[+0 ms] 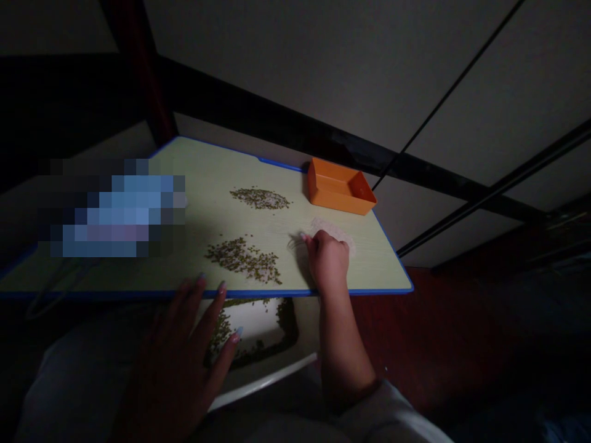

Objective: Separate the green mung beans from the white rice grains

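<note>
My left hand point(184, 351) is spread flat with fingers apart, resting over a white tray point(258, 375) on my lap that holds green beans along its edges. My right hand point(325, 258) lies on the pale green table point(194, 203), fingers curled and pressed on the surface beside a small patch of white rice grains point(339, 232). What the fingers pinch is too small to make out. A mixed pile of green beans and rice point(242, 258) lies just left of that hand. A second pile point(259, 198) sits farther back.
An orange rectangular tray point(340, 187) stands at the table's far right corner. The table has a blue rim point(138, 294). A blurred-out patch covers the table's left part. A grey wall and dark rails lie behind; red floor shows at right.
</note>
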`<state>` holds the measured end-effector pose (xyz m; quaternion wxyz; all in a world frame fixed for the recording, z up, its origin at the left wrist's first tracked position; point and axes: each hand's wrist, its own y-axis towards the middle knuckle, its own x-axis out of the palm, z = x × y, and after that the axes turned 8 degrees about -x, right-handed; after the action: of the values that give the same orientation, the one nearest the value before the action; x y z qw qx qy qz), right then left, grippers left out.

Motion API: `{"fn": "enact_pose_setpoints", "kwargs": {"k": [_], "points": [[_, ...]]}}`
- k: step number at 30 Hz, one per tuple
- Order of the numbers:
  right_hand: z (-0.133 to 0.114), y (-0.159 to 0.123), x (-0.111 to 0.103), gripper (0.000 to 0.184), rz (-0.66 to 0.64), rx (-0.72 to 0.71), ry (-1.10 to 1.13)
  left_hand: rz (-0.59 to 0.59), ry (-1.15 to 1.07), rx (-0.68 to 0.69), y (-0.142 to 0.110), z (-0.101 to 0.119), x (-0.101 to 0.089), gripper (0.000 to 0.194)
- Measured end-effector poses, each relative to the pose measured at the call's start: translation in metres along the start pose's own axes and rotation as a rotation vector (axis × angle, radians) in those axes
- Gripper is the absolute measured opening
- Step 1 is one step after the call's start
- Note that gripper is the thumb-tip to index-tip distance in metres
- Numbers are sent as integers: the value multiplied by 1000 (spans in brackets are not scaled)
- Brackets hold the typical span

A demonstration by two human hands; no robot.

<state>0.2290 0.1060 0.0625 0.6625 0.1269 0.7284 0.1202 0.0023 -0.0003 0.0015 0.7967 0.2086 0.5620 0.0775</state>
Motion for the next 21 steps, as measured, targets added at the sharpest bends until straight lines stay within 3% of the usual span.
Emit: {"fn": "enact_pose_setpoints", "kwargs": {"k": [5, 15, 21], "points": [[8, 0, -3, 30, 28, 158, -44, -16, 3, 6, 0, -1, 0, 67], [-4, 2, 0, 30, 5, -239, 155, -25, -8, -6, 0, 1, -3, 68], [3, -2, -4, 32, -55, -345, 279, -39, -6, -6, -1, -1, -1, 67]]}}
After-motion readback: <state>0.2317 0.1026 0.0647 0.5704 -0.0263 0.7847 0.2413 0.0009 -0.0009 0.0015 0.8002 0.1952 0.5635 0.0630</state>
